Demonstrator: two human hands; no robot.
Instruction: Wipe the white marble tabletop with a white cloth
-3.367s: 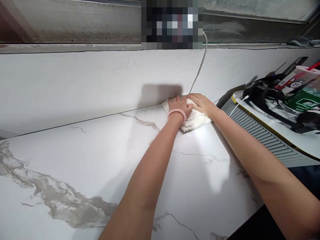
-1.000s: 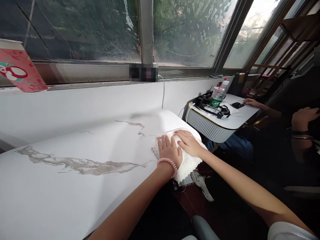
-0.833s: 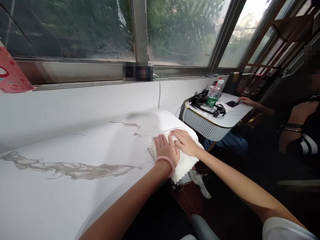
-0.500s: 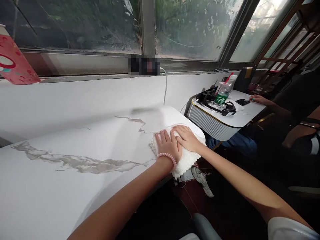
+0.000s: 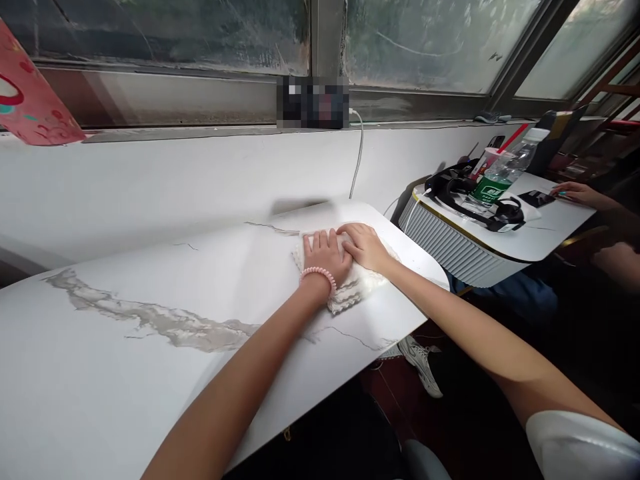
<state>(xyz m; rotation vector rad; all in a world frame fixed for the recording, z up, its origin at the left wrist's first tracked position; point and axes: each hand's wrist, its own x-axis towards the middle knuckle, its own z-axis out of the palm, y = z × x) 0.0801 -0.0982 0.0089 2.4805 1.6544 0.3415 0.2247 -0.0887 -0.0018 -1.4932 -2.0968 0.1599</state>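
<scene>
A white, scallop-edged cloth (image 5: 351, 291) lies on the right part of a white marble-patterned table (image 5: 115, 387). My left hand (image 5: 327, 257) presses flat on it, fingers stretched out and a pink coiled band around the wrist. Just to the right, my right hand (image 5: 369, 247) rests on the same cloth, palm down with a slight arch and fingers close together. Its thumb side is near the fingers of my left hand. Both palms and part of the cloth beneath them are hidden.
At the right, a smaller ribbed white table (image 5: 460, 240) holds a green-labelled bottle (image 5: 493, 187), a black headset (image 5: 507, 215) and a phone (image 5: 537, 199). Another person's hand (image 5: 575, 192) is beside the phone. A white cable (image 5: 358, 157) hangs down the wall.
Both hands and the cloth have moved away from the table's front edge. The cloth, which hung over that edge, now lies on the tabletop. The camera view has shifted.
</scene>
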